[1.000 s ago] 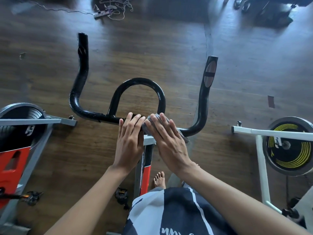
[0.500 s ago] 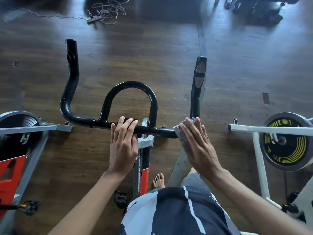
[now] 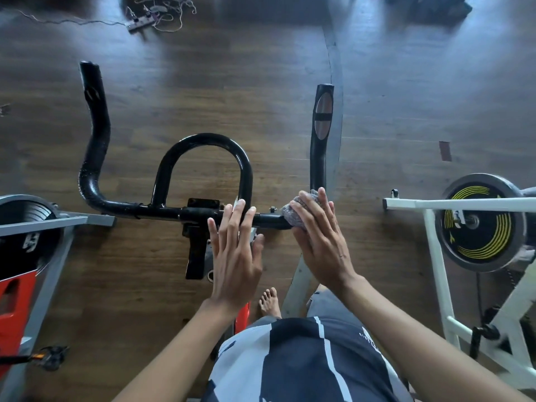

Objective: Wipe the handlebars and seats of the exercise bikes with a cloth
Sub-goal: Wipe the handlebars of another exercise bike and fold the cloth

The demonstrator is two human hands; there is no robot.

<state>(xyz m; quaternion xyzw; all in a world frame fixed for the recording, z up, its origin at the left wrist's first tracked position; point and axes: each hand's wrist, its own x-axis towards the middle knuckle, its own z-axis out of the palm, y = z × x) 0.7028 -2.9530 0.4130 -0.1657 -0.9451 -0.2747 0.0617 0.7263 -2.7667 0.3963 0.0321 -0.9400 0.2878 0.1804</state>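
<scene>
The right grip (image 3: 322, 245) is clamped on a bunched grey cloth (image 3: 290, 217), fingers draped over the top of it and the thumb tucked on the near side. It pins the cloth against the black handlebar (image 3: 130, 208) just where the crossbar bends away into the right-hand horn (image 3: 319, 146). That horn runs straight out beyond the fingertips, with an oval silver pad set into it.

Just to the left of that grip, a short bare stretch of bar between them, the left grip (image 3: 235, 256) lies apart and flat, holding nothing. Its straight fingers rest across the crossbar and the thumb is splayed toward the right grip. Beyond its fingertips rises the handlebar's centre loop (image 3: 203, 139). Beside its little finger a black bracket (image 3: 197, 242) drops from the bar. Far to its left the bar curls up into the other horn (image 3: 95, 111).

Under both forearms are a navy-and-white shirt (image 3: 290, 358) and a bare foot (image 3: 269, 303) on the wooden floor (image 3: 232, 82). Well off to the left of the left grip stands a red-and-grey bike (image 3: 17, 285). Well off to the right of the right grip stands a white-framed bike (image 3: 435, 271), its flywheel (image 3: 478, 224) ringed in yellow. Far beyond the grips a power strip (image 3: 142, 23) lies among tangled cords.
</scene>
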